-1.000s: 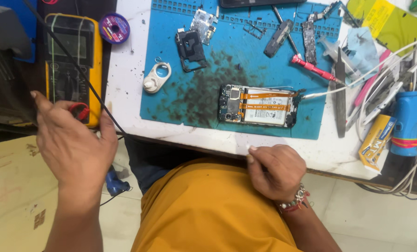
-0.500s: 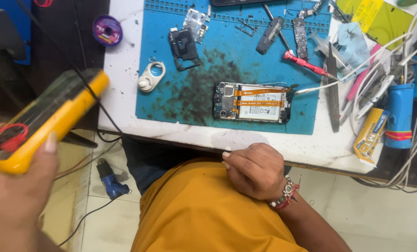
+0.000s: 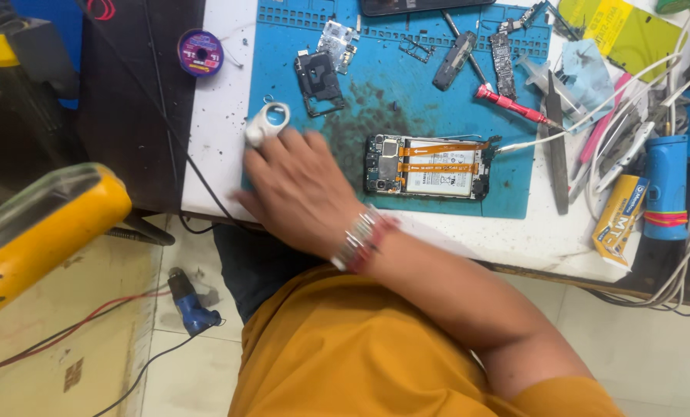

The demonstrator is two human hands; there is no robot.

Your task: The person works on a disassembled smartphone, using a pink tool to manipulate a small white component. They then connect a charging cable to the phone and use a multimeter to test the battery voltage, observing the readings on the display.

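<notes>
While the right hand (image 3: 302,193) lies spread and loosely open on the blue mat (image 3: 337,100), its fingertips touch a white ring-shaped tool (image 3: 266,125) at its 11 o'clock, gripping nothing. An opened phone (image 3: 430,166) lies at 3 o'clock. A yellow meter (image 3: 36,232) fills the left edge; its holder is unseen. A yellow box (image 3: 621,220) sits far right.

A phone repair workshop. A blue work mat (image 3: 376,100) covers the middle of the white counter (image 3: 213,139), and an opened phone (image 3: 428,167) lies on it among loose circuit boards (image 3: 337,37). A red screwdriver (image 3: 515,106), tweezers (image 3: 555,139) and cables crowd the counter's right edge; a yellow meter (image 3: 40,232) shows left.
</notes>
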